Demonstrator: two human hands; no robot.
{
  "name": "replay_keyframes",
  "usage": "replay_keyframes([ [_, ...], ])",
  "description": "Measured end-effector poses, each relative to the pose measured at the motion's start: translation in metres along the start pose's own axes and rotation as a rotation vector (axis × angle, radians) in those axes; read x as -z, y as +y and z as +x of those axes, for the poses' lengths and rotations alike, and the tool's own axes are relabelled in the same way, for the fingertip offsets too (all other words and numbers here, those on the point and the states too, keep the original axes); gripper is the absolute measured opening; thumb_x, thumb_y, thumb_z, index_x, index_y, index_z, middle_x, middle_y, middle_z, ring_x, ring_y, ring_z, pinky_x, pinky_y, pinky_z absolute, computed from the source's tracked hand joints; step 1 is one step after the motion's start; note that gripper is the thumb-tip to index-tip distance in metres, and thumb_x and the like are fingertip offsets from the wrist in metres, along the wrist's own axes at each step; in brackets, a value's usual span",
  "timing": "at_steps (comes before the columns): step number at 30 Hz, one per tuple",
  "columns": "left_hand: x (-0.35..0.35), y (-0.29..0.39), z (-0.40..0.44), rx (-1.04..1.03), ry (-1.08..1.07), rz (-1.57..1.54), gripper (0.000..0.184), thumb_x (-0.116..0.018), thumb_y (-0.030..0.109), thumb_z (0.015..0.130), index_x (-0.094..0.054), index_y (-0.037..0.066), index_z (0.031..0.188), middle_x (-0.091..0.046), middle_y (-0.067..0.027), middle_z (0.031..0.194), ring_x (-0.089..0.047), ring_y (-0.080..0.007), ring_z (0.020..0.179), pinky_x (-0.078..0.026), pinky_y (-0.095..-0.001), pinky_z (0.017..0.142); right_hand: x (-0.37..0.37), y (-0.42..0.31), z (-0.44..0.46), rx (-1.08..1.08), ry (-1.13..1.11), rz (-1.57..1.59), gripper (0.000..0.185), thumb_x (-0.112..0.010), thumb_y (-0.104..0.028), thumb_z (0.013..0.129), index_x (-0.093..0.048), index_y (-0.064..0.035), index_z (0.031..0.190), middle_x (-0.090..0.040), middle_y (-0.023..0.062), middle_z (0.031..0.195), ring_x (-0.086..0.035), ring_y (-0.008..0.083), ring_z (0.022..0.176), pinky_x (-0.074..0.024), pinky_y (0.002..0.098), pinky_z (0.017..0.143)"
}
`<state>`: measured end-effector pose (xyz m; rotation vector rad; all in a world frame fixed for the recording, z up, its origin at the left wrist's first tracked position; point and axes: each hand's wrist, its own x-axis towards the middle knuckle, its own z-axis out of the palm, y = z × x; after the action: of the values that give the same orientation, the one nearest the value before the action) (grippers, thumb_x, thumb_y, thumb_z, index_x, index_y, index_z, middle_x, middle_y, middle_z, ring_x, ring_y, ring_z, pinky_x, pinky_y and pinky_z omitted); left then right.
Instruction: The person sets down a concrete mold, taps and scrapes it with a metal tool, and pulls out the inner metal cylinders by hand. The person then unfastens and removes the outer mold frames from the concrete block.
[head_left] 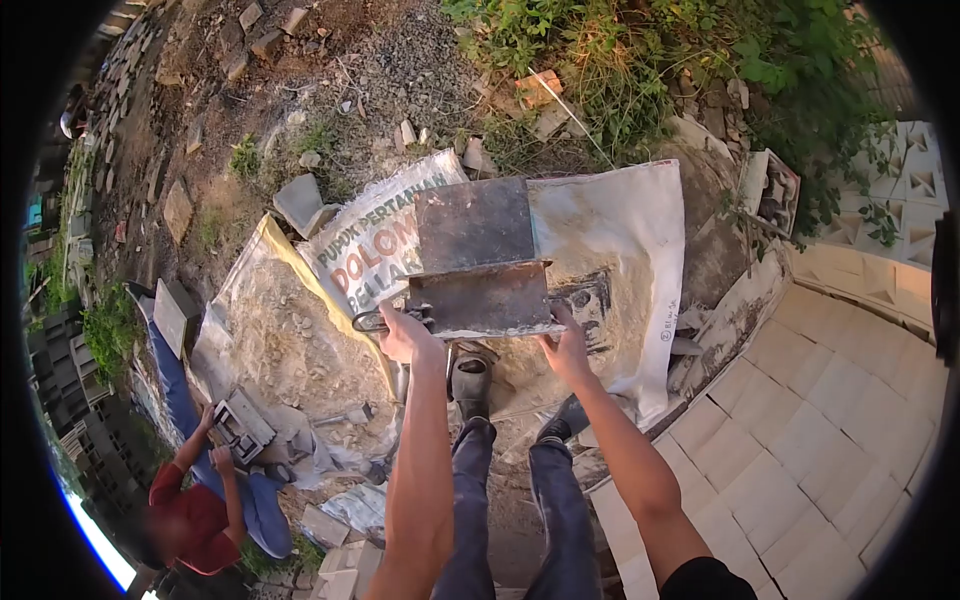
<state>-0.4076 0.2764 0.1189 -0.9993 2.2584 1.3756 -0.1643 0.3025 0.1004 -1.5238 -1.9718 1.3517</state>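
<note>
A dark, rust-stained metal mould (480, 300) is held up in front of me, its hinged-looking flat plate (474, 222) extending away from me. My left hand (408, 335) is closed around its left end, close to a dark ring-shaped handle. At the near right corner my right hand (566, 348) grips the edge, thumb on top. Beneath the mould lie printed white sacks (660, 250) dusted with pale powder. A black patterned piece (585, 305) rests on the powder, just past my right hand; the mould partly hides the area around it.
At the lower left sits a person in a red shirt (185, 500), hands on another mould (243, 425). Pale blocks (790, 420) are stacked at right. A heap of powder (285, 310) lies left, with a hammer-like tool (345, 415). Stones and plants (620, 70) lie beyond.
</note>
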Motion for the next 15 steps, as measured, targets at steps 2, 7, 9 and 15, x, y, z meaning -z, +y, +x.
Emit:
replay_keyframes([
  [2,-0.01,0.006,0.002,-0.034,0.013,0.067,0.071,-0.068,0.05,0.076,-0.061,-0.015,0.105,-0.063,-0.0281,0.104,-0.06,-0.0341,0.09,-0.045,-0.0452,0.084,-0.015,0.018,0.004,0.006,0.057,-0.044,0.035,-0.072,-0.01,0.081,-0.056,-0.0021,0.112,-0.058,0.0168,0.106,-0.058,0.036,0.098,-0.0449,0.0434,0.084],
  [7,0.016,-0.014,0.027,-0.18,-0.476,-0.165,0.065,-0.063,0.048,0.086,-0.055,-0.007,0.12,-0.058,-0.0157,0.119,-0.052,-0.0248,0.102,-0.04,-0.0403,0.093,-0.031,0.017,0.009,-0.002,0.24,0.119,0.02,-0.069,-0.002,0.081,-0.057,0.0002,0.096,-0.057,0.0167,0.093,-0.055,0.039,0.088,-0.0432,0.0445,0.077],
  [9,0.044,-0.048,0.053,-0.234,-0.784,-0.177,0.06,-0.068,0.039,0.088,-0.047,-0.001,0.128,-0.053,-0.0105,0.127,-0.045,-0.0185,0.114,-0.033,-0.0354,0.101,-0.029,0.018,0.016,-0.054,0.286,0.127,0.02,-0.07,-0.001,0.08,-0.056,0.0006,0.095,-0.056,0.0166,0.093,-0.054,0.0388,0.088,-0.043,0.0444,0.077],
  [15,0.027,-0.081,0.086,-0.734,-1.015,0.252,0.044,-0.076,0.01,0.079,-0.049,0.001,0.112,-0.064,-0.0103,0.103,-0.061,-0.018,0.096,-0.047,-0.0325,0.085,-0.01,-0.003,0.032,0.058,0.135,0.029,0.058,-0.078,-0.022,0.079,-0.045,0.001,0.121,-0.055,0.022,0.108,-0.055,0.0379,0.102,-0.0439,0.0437,0.088],
])
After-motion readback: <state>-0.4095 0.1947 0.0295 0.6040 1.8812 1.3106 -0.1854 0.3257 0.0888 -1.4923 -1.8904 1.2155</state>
